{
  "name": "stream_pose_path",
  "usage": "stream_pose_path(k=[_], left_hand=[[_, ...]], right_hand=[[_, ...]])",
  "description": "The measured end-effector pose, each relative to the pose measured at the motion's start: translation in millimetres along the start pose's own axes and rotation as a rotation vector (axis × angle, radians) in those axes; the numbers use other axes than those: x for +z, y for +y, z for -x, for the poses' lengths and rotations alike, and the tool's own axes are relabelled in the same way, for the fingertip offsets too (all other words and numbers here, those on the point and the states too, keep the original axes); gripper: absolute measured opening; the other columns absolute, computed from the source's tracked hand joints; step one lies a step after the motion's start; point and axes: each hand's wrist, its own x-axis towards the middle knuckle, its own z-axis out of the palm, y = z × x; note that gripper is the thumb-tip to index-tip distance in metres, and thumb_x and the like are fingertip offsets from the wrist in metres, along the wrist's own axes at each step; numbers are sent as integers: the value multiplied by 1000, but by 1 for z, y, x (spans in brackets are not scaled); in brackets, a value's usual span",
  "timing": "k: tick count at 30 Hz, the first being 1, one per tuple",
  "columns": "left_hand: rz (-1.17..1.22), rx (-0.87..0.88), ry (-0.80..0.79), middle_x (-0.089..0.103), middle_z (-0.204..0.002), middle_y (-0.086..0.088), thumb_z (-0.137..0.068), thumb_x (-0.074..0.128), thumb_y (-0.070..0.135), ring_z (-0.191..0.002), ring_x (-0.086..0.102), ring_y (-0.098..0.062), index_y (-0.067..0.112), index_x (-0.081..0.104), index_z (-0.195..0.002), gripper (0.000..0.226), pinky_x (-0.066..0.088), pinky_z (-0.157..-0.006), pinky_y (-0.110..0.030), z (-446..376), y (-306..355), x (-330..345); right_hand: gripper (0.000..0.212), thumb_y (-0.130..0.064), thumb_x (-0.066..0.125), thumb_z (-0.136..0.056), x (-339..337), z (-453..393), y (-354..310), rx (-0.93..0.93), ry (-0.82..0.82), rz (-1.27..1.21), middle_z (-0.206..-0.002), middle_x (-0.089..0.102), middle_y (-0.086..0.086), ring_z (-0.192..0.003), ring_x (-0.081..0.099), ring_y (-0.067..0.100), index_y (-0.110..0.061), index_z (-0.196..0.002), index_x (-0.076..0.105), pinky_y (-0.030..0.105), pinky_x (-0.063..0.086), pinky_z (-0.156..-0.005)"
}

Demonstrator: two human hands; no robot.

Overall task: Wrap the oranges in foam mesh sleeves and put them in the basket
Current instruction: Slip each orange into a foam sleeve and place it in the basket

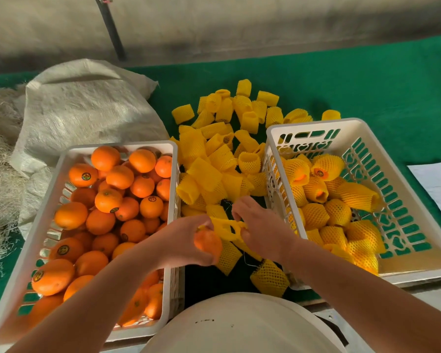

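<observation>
The left hand point(186, 240) grips one bare orange point(208, 244), fingers curled round it, above the gap between the two baskets. The right hand point(260, 230) pinches a yellow foam mesh sleeve point(228, 229) and holds it stretched towards the orange; the sleeve's near end touches the fruit at the left hand's fingertips. The image is blurred here, so it cannot be told whether the orange has entered the sleeve.

The left basket point(117, 145), white with slotted walls, stands on the green desk point(367, 80) and is filled with unwrapped oranges point(117, 197), several bearing round stickers. The right basket point(313, 123), of the same type, holds wrapped oranges point(326, 166) lying along its left side and near end; its far right floor is bare.

Between the baskets, and beyond them, lies a loose pile of empty sleeves point(224, 138). A few more lie near the desk's front edge, below the hands.

A pale woven sack point(87, 105) rests behind the left basket. A sheet of paper point(438, 184) lies at the right edge of the desk.
</observation>
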Motion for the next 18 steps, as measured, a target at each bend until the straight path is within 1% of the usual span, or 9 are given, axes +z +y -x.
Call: stream_pose_path(k=[2, 4, 5, 7, 9, 12, 14, 16, 18], left_hand=[[299, -44, 10, 61, -116, 9, -65, 88, 53, -90, 73, -18, 53, 56, -113, 57, 63, -67, -26, -1, 6, -5], [620, -116, 30, 60, -124, 1, -65, 93, 41, -100, 72, -25, 42, 64, -115, 58, 64, -73, -31, -1, 9, -5], [735, -155, 44, 60, -125, 0, -63, 95, 39, -105, 70, -27, 36, 67, -116, 60, 64, -74, -33, -1, 11, -4], [873, -205, 57, 63, -125, -5, -61, 96, 37, -108, 70, -30, 30, 70, -117, 62, 63, -76, -34, -2, 12, -2], [990, -222, 48, 66, -126, -9, -62, 94, 38, -107, 72, -29, 26, 70, -120, 64, 62, -76, -33, -2, 13, -2], [1270, -232, 60, 70, -128, -11, -69, 92, 33, -104, 75, -27, 19, 64, -129, 68, 61, -75, -35, -3, 10, -3], [1475, -212, 81, 70, -130, -13, -80, 87, 31, -105, 75, -29, 19, 60, -135, 63, 61, -74, -38, -5, 9, -1], [1670, -223, 130, 66, -135, -19, -82, 85, 29, -105, 73, -35, 21, 58, -137, 62, 60, -74, -41, -8, 10, 1], [1803, -263, 205, 63, -134, -21, -76, 88, 32, -108, 70, -40, 22, 57, -137, 69, 60, -77, -45, -12, 16, 4]], right_hand=[[41, -4, 61, -87, -1, 3, -7, -96, -29, 66, -135, 39, -6, -60, 52, 13, -32, -105, 38, 24, 34, -47], [49, -2, 65, -87, -1, 4, -12, -154, -70, 130, -154, 31, 2, -67, 59, 15, -32, -117, 41, 24, 41, -48], [54, -2, 68, -86, -1, 4, -13, -165, -76, 137, -159, 27, 3, -66, 57, 13, -33, -122, 42, 21, 39, -49], [57, -1, 69, -87, -5, 4, -13, -160, -67, 121, -164, 22, 5, -62, 52, 11, -35, -125, 43, 15, 29, -51], [52, -2, 66, -89, -8, 6, -11, -156, -80, 120, -166, 21, 8, -63, 58, 15, -35, -123, 44, 13, 26, -53], [51, -1, 70, -85, -8, 11, -11, -146, -155, 160, -168, 19, 11, -70, 67, 19, -32, -117, 48, 17, 36, -56], [56, 0, 72, -83, -6, 14, -16, -115, -199, 180, -168, 17, 11, -72, 66, 19, -32, -124, 52, 21, 43, -57], [62, 0, 72, -84, -3, 16, -21, -83, -228, 204, -170, 12, 9, -82, 68, 21, -31, -135, 55, 25, 52, -64], [58, 1, 68, -87, 0, 15, -27, -56, -248, 228, -172, 8, 10, -95, 69, 26, -28, -137, 58, 29, 57, -75]])
